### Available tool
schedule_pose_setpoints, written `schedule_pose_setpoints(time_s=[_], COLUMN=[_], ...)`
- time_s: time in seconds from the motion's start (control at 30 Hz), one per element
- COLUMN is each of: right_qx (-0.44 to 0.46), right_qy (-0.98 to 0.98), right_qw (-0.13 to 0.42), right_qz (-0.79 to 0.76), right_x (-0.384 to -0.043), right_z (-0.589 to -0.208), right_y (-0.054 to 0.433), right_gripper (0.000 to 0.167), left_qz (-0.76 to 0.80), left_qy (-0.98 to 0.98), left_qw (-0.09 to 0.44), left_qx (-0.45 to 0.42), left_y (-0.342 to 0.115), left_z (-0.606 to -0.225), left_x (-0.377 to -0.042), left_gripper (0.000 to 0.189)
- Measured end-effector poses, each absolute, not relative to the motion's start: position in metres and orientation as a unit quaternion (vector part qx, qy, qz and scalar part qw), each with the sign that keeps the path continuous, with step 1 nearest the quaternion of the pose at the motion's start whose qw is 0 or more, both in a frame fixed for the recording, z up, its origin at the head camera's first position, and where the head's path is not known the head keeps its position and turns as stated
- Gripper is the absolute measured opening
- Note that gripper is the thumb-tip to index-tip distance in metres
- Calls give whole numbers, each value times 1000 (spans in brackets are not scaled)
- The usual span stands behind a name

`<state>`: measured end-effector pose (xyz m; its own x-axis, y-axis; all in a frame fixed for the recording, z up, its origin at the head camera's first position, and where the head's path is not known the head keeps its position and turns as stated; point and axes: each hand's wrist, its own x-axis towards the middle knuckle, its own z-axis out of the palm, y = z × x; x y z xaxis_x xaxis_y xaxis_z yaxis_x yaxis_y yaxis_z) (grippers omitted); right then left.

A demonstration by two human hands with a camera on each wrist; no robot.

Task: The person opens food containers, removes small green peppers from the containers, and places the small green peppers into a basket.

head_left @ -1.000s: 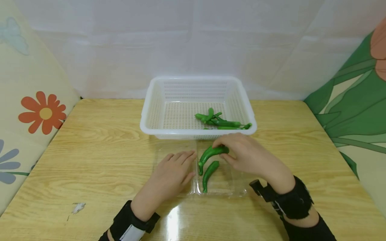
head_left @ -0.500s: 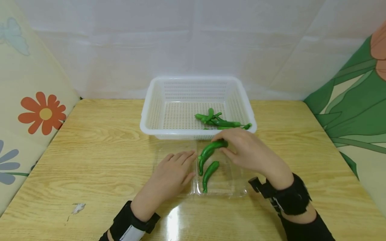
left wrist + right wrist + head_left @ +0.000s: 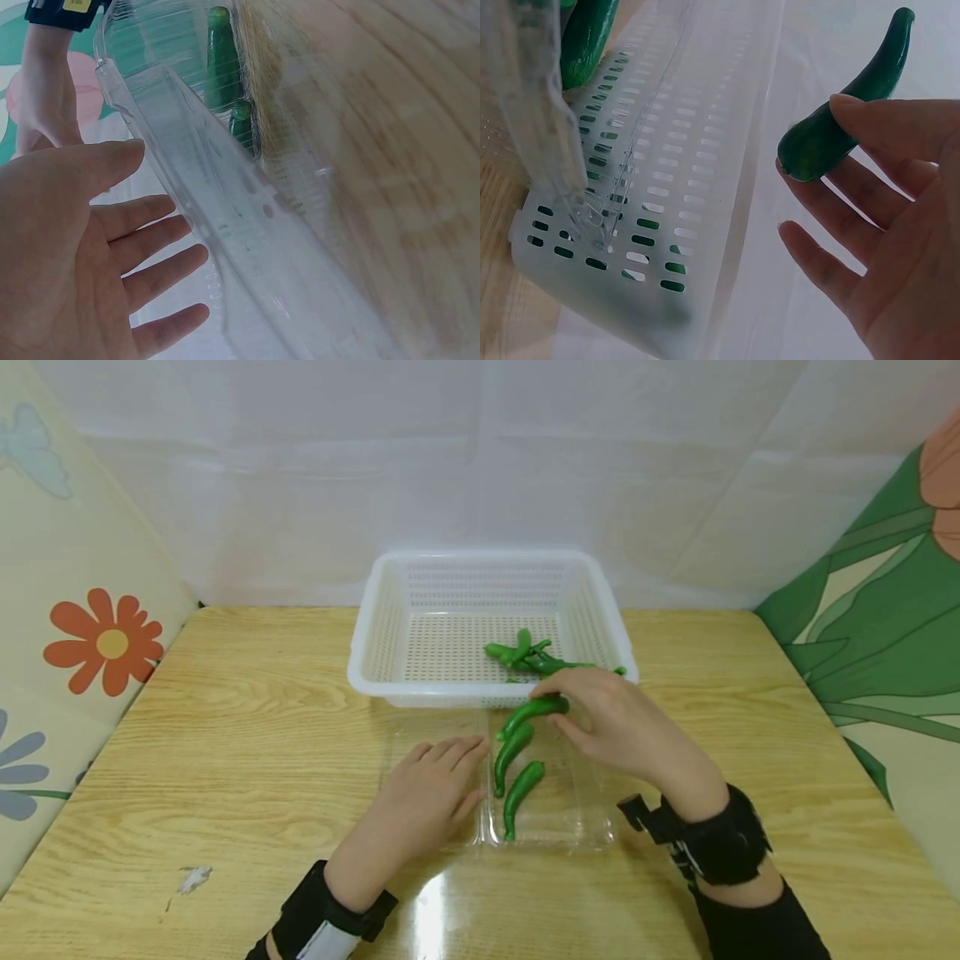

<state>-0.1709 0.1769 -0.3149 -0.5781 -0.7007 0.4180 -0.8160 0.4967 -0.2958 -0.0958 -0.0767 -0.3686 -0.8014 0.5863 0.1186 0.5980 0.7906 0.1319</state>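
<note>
My right hand (image 3: 611, 714) pinches a green chili pepper (image 3: 847, 112) between thumb and fingers, its narrow end pointing away from the palm. In the head view this pepper hangs over the far part of a clear plastic clamshell box (image 3: 558, 839). Two more peppers lie in the box's right half, one farther back (image 3: 512, 760) and one nearer (image 3: 522, 799). My left hand (image 3: 433, 785) rests at the box's left half, fingers extended, fingertips close to the middle fold. In the left wrist view its fingers are spread beside the clear plastic edge (image 3: 202, 225).
Behind the box stands a white perforated basket (image 3: 450, 689). Several green peppers (image 3: 525, 656) lie in its right part. The wooden table (image 3: 247, 735) meets a white cloth backdrop (image 3: 300, 510), with flower-patterned panels at both sides.
My right hand has moved slightly up and back with its pepper, drawing it away from the farther pepper in the box. The left hand stays in place.
</note>
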Motion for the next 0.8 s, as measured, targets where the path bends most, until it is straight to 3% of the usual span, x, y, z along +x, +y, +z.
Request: schedule_pose_setpoints(time_s=[0.8], right_qx=[369], right_qy=[-887], right_qw=[189], right_qz=[204], right_x=[-182], right_z=[-318], right_y=[180], right_gripper=[36], left_qz=[-74], left_qy=[-946], left_qw=[36], left_qx=[-312], left_y=[-77], left_z=[-370], left_x=[-96], left_gripper=[57])
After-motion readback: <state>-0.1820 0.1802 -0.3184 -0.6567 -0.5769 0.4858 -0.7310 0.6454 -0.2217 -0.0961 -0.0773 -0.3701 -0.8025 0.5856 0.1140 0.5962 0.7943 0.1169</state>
